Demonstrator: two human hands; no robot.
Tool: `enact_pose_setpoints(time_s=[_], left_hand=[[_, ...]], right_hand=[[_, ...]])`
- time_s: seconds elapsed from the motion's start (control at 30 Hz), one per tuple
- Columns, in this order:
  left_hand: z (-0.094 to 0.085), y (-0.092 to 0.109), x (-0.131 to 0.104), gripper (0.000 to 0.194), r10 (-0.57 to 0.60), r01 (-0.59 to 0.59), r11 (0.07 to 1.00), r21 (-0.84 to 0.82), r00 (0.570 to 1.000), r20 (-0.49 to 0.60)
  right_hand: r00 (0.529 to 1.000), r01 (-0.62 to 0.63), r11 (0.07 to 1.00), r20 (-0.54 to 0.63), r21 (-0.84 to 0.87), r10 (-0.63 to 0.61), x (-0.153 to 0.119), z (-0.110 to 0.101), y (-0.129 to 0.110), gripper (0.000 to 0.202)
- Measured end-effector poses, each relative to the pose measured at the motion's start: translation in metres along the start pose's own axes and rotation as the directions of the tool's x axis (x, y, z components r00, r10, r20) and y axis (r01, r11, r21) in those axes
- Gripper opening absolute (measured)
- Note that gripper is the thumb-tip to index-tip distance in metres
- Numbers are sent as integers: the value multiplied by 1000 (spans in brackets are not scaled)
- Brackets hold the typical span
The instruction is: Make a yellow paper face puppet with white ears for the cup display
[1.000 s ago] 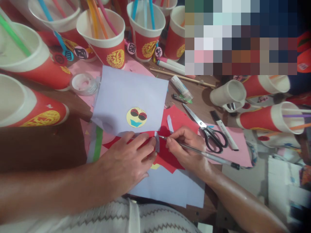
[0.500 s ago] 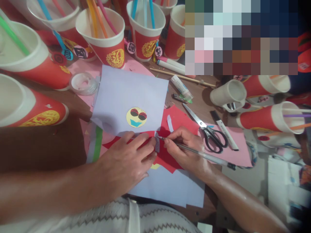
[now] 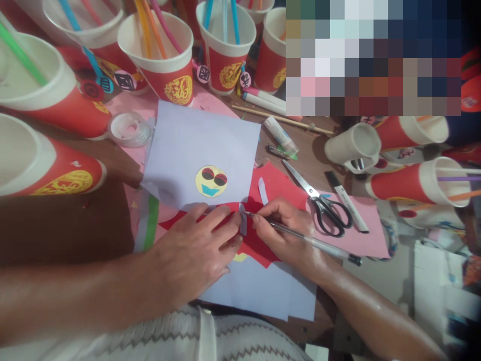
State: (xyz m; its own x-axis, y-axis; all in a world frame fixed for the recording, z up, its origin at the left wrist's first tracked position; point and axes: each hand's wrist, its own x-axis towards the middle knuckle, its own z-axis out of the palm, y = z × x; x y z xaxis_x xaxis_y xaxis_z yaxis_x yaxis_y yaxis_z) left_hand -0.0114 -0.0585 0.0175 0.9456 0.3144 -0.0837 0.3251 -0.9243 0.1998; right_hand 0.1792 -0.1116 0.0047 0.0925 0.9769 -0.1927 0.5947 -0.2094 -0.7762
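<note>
My right hand (image 3: 283,228) grips a clear-barrelled pen (image 3: 319,244) close to its tip. The tip touches, or nearly touches, a small pale lilac paper strip (image 3: 243,224) lying on red paper (image 3: 263,248). Laid flat with its fingers apart, my left hand (image 3: 205,238) presses on the red paper, its fingertips at the strip's left edge. Just beyond my fingers a lilac sheet (image 3: 203,135) carries a yellow paper face (image 3: 211,190) with dark red-lidded eyes and a blue mouth. Another lilac strip (image 3: 262,190) rests on the red paper.
Black-handled scissors (image 3: 330,213) and a black-and-white marker (image 3: 347,203) lie right of my hands. Farther off are a glue stick (image 3: 280,133), a thin wooden stick (image 3: 281,119) and a white mug (image 3: 351,145). Several red-and-white paper cups (image 3: 161,70) with straws surround the work.
The pen's back end has shifted slightly to the left. Both hands stay in nearly the same place.
</note>
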Motion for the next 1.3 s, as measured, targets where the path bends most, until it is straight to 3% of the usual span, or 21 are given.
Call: enact_pose_setpoints(time_s=[0.67,1.1,1.3], left_hand=[[-1,-3,0,31,38,-37,999,-7,999,33],[3,-4,-1,36,59,-59,998,4,998,-4],[4,1,-1,32,-16,16,1000,-6,1000,-5]], right_hand=[[999,17,999,-30,-41,-18,2,1,0,14],[999,22,999,-45,-24,-23,0,2,3,14],[997,42,999,-63,-29,-44,0,3,4,14]])
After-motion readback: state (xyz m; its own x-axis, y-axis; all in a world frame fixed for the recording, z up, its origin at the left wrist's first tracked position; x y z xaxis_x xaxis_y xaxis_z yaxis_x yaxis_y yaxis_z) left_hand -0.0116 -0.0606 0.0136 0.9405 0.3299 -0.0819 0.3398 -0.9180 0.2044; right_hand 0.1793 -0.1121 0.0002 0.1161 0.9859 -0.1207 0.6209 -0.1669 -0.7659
